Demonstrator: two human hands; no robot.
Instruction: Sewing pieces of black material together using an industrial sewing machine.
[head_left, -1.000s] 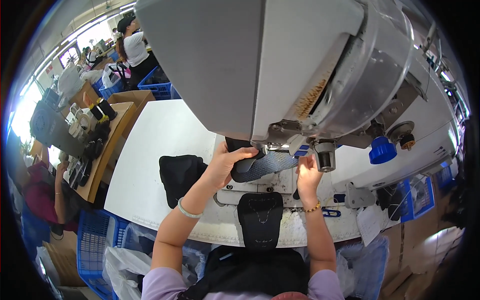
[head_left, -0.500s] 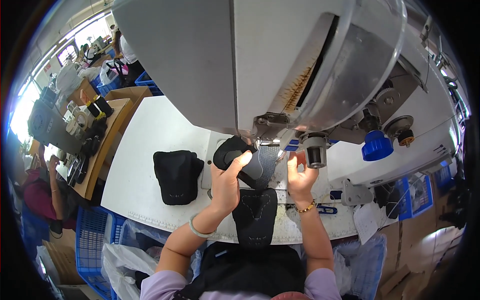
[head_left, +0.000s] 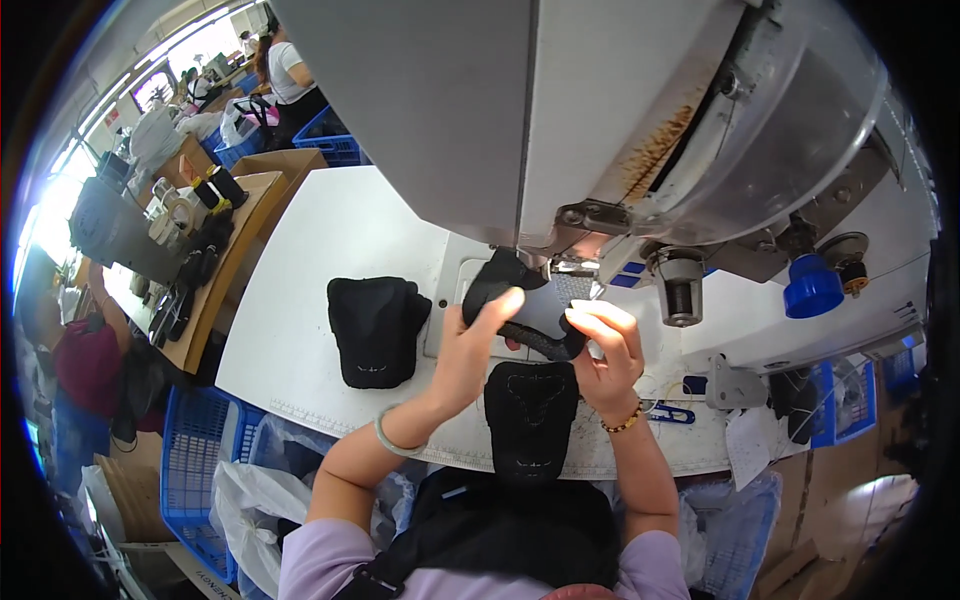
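Note:
A curved black fabric piece with a grey panel (head_left: 543, 306) is under the needle area of the sewing machine (head_left: 590, 215). My left hand (head_left: 468, 352) grips its left side, thumb on top. At its right edge my right hand (head_left: 608, 358) is closed, thumb and fingertips pinching the fabric. Just below, a flat black fabric piece with pale stitching (head_left: 531, 425) hangs over the table's front edge. A stack of similar black pieces (head_left: 374, 335) lies to the left of my left hand. The machine's needle tip is hard to make out.
The white table (head_left: 290, 300) carries a blue thread snipper (head_left: 670, 412) right of my right wrist. Blue baskets (head_left: 195, 470) and plastic bags (head_left: 250, 510) stand below the table. At the left, a person (head_left: 90, 365) sits by another machine (head_left: 120, 225).
My right hand has come left and taken hold of the fabric's right edge. The piece has turned and its near edge lifted. The whole view has shifted slightly.

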